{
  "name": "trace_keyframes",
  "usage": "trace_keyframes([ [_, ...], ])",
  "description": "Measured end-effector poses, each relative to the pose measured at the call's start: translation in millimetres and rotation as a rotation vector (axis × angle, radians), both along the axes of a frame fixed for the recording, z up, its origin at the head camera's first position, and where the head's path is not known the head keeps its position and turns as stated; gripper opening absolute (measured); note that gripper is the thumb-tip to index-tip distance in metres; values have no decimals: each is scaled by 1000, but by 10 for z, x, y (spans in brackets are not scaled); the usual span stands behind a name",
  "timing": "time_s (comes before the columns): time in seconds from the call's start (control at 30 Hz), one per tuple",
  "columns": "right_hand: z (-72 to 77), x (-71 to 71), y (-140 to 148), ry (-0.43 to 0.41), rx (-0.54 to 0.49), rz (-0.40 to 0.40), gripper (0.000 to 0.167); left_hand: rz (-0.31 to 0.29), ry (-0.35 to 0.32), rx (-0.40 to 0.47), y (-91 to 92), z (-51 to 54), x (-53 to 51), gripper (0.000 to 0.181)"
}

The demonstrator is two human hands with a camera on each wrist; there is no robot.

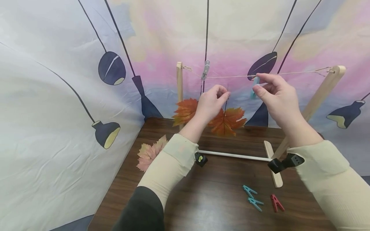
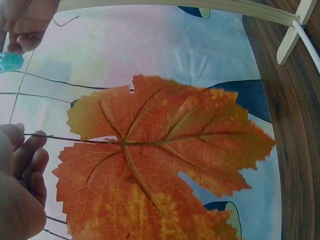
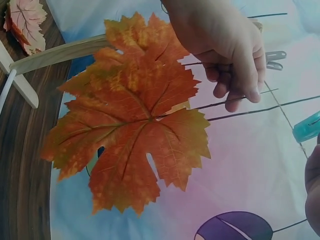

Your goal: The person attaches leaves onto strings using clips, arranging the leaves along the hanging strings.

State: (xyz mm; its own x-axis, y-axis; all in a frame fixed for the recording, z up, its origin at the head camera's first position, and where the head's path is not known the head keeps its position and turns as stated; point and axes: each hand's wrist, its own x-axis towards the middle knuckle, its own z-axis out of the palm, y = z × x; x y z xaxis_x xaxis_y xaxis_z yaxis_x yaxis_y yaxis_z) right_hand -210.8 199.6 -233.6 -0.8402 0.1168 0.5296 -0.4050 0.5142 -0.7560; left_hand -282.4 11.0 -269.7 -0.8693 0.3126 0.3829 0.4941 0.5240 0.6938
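Note:
My left hand [image 1: 212, 101] pinches the thin dark stem of an orange artificial maple leaf [image 2: 150, 145] between thumb and fingertips. The leaf [image 3: 140, 120] hangs below that hand, its stem tip sticking up near the string. My right hand [image 1: 281, 96] pinches a teal clothespin [image 1: 255, 87] right at the string [image 1: 231, 76]; whether its jaws grip the string cannot be told. A grey clothespin [image 1: 206, 70] sits on the string left of both hands. Another orange leaf [image 1: 185, 110] hangs beneath it, partly hidden by my left wrist.
The string runs between two wooden posts [image 1: 323, 91], joined low down by a white rod [image 1: 234, 155]. A pale pink leaf [image 1: 148, 155] lies on the dark table [image 1: 208, 199] at left. Two teal clothespins [image 1: 254, 202] and a red clothespin [image 1: 276, 202] lie in front.

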Motion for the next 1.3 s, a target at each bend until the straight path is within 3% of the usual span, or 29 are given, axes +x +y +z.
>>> trace_keyframes([
  [0.17, 92, -60, -47, -39, -71, 5, 42, 2, 4, 11, 2, 3, -24, 18],
  [0.47, 252, -178, -176, -33, -160, 116, 37, 10, 25, 74, -16, 62, -53, 16],
  [0.8, 402, -288, -216, -84, -216, 127, 37, 12, -2, 58, -3, 68, -65, 18],
  [1.3, 498, -448, -292, -96, -190, 57, 33, 32, -1, 107, 12, 66, -105, 16],
])
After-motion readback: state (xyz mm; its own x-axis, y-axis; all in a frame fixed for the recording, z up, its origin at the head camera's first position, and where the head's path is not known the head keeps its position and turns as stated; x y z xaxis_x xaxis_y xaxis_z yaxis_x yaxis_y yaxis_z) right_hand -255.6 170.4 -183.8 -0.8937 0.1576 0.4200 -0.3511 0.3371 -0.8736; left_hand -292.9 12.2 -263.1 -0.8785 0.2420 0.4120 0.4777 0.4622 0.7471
